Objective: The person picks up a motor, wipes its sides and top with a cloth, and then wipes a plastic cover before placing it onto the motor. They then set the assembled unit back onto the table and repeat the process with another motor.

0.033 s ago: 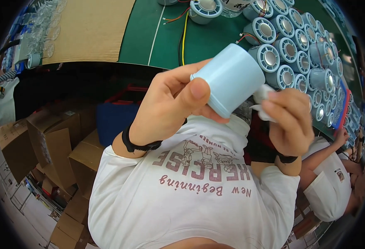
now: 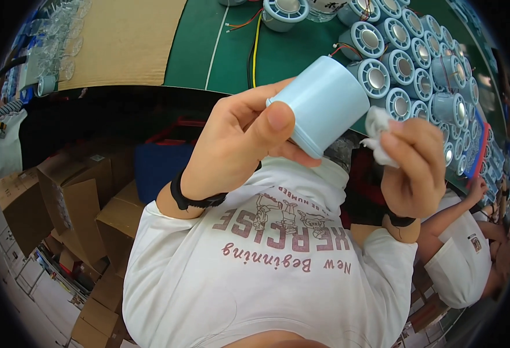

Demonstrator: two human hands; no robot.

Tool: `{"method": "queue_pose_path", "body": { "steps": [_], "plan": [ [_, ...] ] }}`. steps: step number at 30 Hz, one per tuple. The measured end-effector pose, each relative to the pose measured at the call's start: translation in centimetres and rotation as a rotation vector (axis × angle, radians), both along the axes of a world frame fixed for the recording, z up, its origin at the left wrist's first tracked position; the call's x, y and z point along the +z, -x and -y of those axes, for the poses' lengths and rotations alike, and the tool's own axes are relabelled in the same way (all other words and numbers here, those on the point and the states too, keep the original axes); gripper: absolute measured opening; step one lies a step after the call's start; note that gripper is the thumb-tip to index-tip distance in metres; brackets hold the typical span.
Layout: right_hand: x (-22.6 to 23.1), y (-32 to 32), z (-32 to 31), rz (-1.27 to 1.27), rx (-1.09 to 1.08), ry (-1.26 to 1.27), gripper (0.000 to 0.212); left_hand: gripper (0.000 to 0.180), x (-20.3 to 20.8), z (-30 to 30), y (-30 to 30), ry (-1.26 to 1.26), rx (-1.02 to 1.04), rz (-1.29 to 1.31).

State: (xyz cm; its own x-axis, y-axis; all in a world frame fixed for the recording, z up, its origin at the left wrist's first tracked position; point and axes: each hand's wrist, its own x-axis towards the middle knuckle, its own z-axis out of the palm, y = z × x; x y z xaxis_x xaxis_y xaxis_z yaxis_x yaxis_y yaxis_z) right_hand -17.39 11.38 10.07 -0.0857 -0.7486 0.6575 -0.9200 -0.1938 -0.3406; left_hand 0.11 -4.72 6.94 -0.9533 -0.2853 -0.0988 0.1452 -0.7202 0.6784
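Note:
In front of my chest, my left hand (image 2: 240, 136) grips a light blue cylindrical housing (image 2: 324, 104) by its rimmed end, thumb on its side. The housing lies tilted, and its end faces are turned from view. To its right, my right hand (image 2: 414, 159) pinches a crumpled white wipe (image 2: 378, 132) between thumb and fingers. A small gap separates the wipe from the housing.
Many similar blue housings with round silver centres (image 2: 400, 68) crowd the green table (image 2: 220, 61) at right. One single housing (image 2: 286, 13) stands near wires at the back. Cardboard (image 2: 118, 43) covers the table's left. Cartons (image 2: 72, 203) fill the floor at left. Another person (image 2: 461, 261) works at right.
My right hand has drawn slightly to the right, taking the wipe away from the housing. My left hand and the housing have hardly moved.

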Motion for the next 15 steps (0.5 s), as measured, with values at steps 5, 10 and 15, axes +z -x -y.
{"method": "queue_pose_path", "body": {
  "steps": [5, 10, 15],
  "plan": [
    [0.4, -2.1, 1.1, 0.057, 0.088, 0.03, 0.038, 0.067, 0.2, -1.0, 0.3, -0.008, 0.007, 0.045],
    [0.0, -3.0, 1.4, -0.022, 0.133, 0.004, 0.032, 0.069, -0.1, -1.0, 0.0, 0.116, 0.024, 0.056],
    [0.6, -0.9, 1.1, -0.179, -0.053, -0.062, 0.033, 0.07, -0.2, -0.3, 0.2, -0.012, -0.052, 0.023]
  ]
}}
